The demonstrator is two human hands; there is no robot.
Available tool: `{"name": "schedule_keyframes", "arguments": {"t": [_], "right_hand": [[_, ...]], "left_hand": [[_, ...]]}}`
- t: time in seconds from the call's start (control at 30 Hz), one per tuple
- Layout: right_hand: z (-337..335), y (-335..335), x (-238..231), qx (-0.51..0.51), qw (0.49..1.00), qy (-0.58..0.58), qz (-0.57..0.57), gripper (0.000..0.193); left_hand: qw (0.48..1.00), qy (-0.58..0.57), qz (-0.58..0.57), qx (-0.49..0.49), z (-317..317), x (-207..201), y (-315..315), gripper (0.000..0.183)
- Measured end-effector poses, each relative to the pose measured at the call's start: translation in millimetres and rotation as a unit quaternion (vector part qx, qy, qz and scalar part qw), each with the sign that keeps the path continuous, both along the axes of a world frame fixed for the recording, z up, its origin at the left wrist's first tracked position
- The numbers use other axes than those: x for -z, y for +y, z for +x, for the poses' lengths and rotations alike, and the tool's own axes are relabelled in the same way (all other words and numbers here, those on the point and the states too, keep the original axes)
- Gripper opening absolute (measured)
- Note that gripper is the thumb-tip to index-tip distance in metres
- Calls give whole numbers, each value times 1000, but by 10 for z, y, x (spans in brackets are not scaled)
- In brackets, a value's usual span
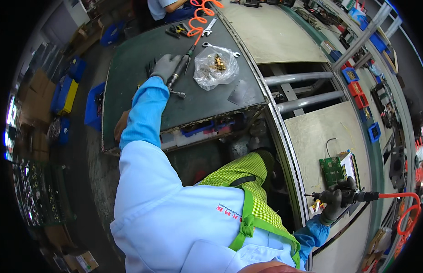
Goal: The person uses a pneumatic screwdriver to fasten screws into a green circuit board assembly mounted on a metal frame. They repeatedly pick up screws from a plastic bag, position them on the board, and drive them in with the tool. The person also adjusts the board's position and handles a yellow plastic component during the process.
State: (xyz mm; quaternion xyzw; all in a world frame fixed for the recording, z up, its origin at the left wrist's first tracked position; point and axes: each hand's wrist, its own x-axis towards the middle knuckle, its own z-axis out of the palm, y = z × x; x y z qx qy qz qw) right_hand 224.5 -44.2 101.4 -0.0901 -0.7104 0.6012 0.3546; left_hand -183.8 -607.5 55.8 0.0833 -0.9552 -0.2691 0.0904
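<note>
The dark tabletop (197, 107), upper centre, bears a clear bag (211, 77). Lower right, the right hand (334, 207) grasps a black driver (366, 196); upper centre, the left hand (166, 67) touches a pneumatic tool (180, 69), its grip's closure unclear. A green circuit board (332, 169) lies right.

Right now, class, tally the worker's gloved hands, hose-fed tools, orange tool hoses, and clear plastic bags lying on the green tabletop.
Gloved hands: 2
Hose-fed tools: 2
Orange tool hoses: 2
Clear plastic bag: 1
Total: 7
</note>
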Motion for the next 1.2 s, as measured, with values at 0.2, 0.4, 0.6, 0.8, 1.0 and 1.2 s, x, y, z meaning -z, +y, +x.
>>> {"name": "schedule_keyframes", "arguments": {"t": [0.2,0.4,0.6,0.8,1.0,1.2], "right_hand": [[195,-42,-62,104,991,15,82,57],[769,135,353,181,976,18,124,60],[970,47,34,217,973,57,45,59],[1172,457,-703,214,954,176,117,50],[1134,824,-1036,219,947,227,64,46],[1135,1065,-1100,296,913,228,165,44]], "left_hand": [[922,-100,361,93,-292,-185,1198,52],[978,88,49,181,-664,-322,1504,57],[848,217,166,453,413,-612,3028,38],[605,163,201,753,1967,-644,4841,34],[526,186,82,826,3236,-397,6492,49],[632,113,-81,763,3669,-427,7210,74]]}}
